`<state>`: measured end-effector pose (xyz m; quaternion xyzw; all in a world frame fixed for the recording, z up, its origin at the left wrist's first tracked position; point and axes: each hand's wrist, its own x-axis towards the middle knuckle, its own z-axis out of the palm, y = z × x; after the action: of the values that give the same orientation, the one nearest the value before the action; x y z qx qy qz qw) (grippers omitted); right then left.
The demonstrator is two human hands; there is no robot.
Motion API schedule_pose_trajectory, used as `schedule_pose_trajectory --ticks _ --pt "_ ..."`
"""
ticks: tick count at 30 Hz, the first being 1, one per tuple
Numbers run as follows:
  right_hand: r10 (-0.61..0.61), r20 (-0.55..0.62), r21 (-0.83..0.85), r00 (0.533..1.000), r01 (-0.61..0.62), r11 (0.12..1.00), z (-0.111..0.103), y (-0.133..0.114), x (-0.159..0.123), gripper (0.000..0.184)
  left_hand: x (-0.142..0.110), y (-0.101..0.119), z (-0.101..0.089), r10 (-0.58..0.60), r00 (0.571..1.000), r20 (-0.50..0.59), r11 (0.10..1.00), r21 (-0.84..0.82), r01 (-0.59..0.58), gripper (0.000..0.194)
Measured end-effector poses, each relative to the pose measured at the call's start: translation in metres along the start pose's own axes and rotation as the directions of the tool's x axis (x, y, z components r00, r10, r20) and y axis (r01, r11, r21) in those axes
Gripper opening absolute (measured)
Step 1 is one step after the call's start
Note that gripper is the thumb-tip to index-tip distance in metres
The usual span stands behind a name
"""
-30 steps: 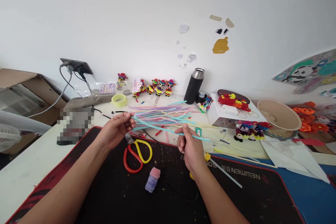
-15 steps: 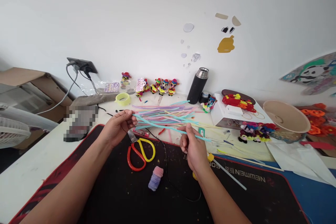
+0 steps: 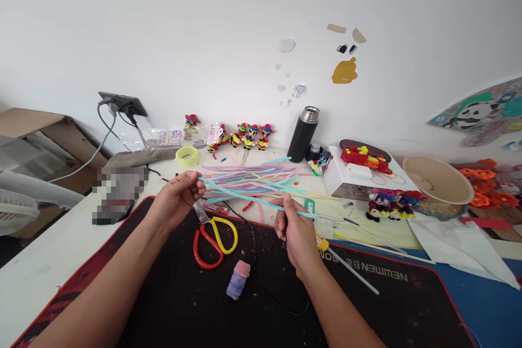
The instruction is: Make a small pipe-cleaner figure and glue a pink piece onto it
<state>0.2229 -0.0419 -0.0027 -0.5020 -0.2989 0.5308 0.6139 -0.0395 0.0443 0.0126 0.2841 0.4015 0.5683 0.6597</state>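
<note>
A light-blue pipe cleaner (image 3: 238, 194) stretches between my two hands above the desk. My left hand (image 3: 182, 196) pinches its left end, fingers closed. Farther along, my right hand (image 3: 294, 228) grips the same stem between thumb and fingers, its tip sticking out to the right. Behind it lies a loose pile of pastel pipe cleaners (image 3: 253, 175). On the black mat below are scissors (image 3: 215, 242) with one red and one yellow handle, and a small fuzzy pink-and-purple coiled piece (image 3: 238, 279). A yellow glue gun (image 3: 322, 243) with a clear stick is partly hidden by my right hand.
Several small fuzzy dolls (image 3: 249, 137) stand along the wall beside a black thermos (image 3: 302, 135). A yellow tape roll (image 3: 187, 156) is at the back left. A white box (image 3: 336, 174), a beige bowl (image 3: 436, 179) and white paper (image 3: 460, 247) occupy the right. A black cable (image 3: 255, 250) crosses the mat.
The view has shifted slightly, so everything sits a little farther left. Both hands keep their hold on the light-blue pipe cleaner, with hardly any other movement.
</note>
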Motion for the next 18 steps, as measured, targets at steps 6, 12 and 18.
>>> schedule_pose_trajectory --ticks 6,12,18 --pt "0.009 -0.008 0.012 1.0 -0.009 1.0 0.001 -0.005 -0.002 0.057 0.001 0.002 0.0 0.007 1.0 -0.025 1.0 -0.02 -0.008 0.012" --pt "0.02 -0.027 -0.007 0.999 -0.02 1.0 0.002 -0.003 -0.001 0.06 0.003 0.0 -0.004 0.025 0.999 -0.029 0.999 -0.028 -0.026 0.014" --pt "0.007 -0.003 -0.005 1.0 -0.007 1.0 0.001 0.005 0.0 0.059 0.006 0.0 -0.006 0.045 0.998 -0.035 0.999 0.009 -0.045 0.022"
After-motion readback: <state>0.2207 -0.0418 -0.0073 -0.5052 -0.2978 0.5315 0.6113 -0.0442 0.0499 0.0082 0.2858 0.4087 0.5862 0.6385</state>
